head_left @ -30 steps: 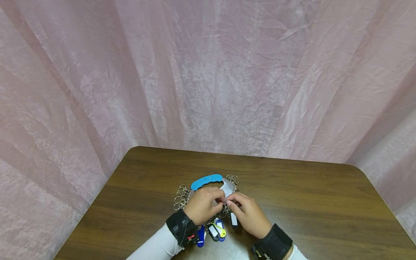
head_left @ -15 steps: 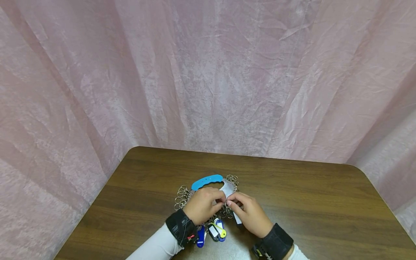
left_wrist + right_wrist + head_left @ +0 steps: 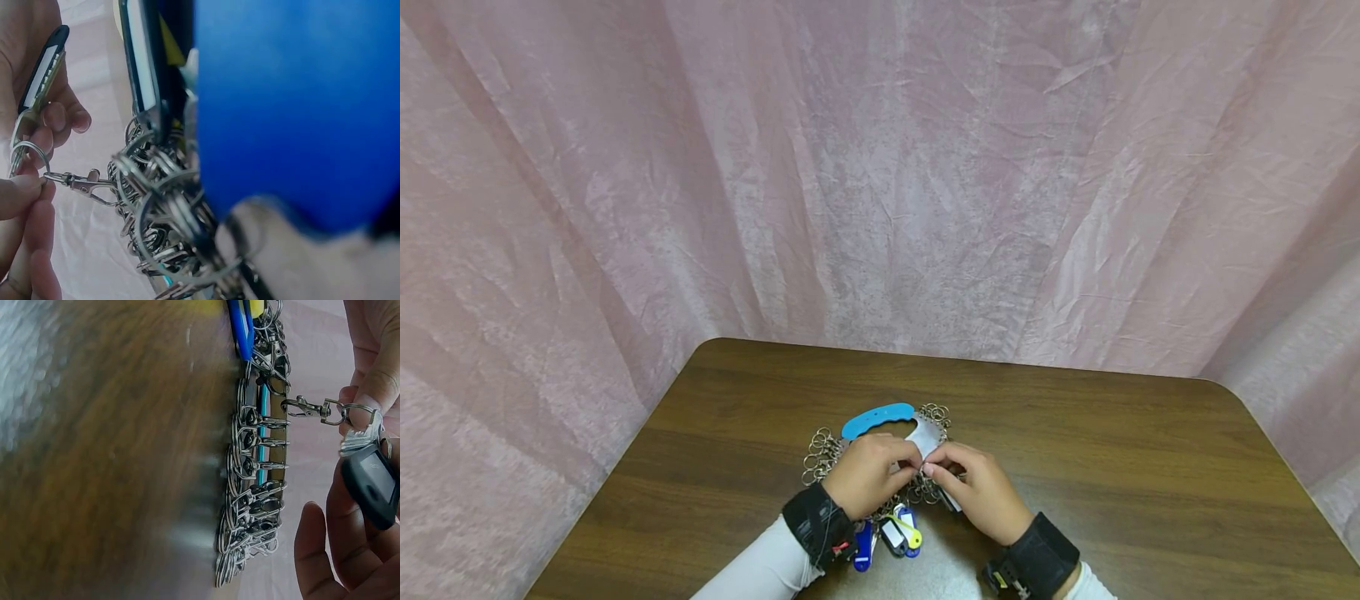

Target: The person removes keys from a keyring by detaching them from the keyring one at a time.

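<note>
Your left hand and right hand both pinch at the key organiser, table centre. Right fingers clamp a split ring with a black key tag; its swivel clasp at 9 o'clock is still hooked on. Judged: detaching unfinished.

Key-ring pile on table, between hands; tags nearest person.
</note>
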